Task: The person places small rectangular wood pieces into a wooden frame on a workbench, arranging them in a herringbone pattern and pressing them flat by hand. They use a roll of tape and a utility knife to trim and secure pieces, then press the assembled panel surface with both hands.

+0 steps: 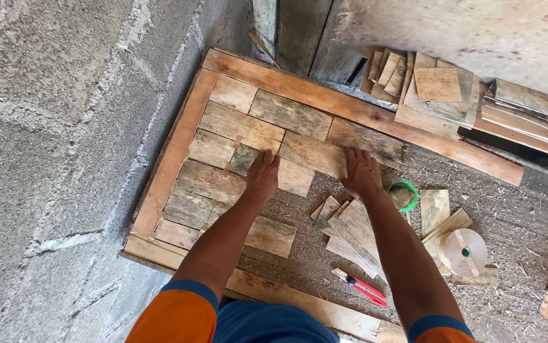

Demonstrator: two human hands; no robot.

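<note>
Seen from above, both hands press flat on one pale wooden piece (312, 155) near the middle of the frame. The left hand (262, 174) lies palm down at the piece's left end, fingers stretched forward and close together, gripping nothing. The right hand (361, 170) lies palm down at its right end, fingers slightly spread, also gripping nothing. The piece sits inside a wide wooden frame (363, 113) whose long upper rail runs diagonally from the upper middle toward the right edge of the picture, with a side rail down the left beside a grey block wall (64, 146).

Around the pressed piece, other weathered wood pieces (236, 124) are laid edge to edge, filling the upper left part of the frame like a patchwork. The lower right part of the frame shows a rough, sawdust-strewn backing board (312, 254).

Just below the right hand, a fan of thin wood offcuts (350, 232) lies on that board. Beside the right wrist sits a small green bowl (404, 195). Further right rests a roll of pale tape (463, 251) on more scraps. Near the lower middle lies a red utility knife (360, 287).

In the upper right of the frame, a stack of cut wood squares and strips (436, 86) lies outside the frame. The person's orange sleeves with blue cuffs show at the bottom edge
</note>
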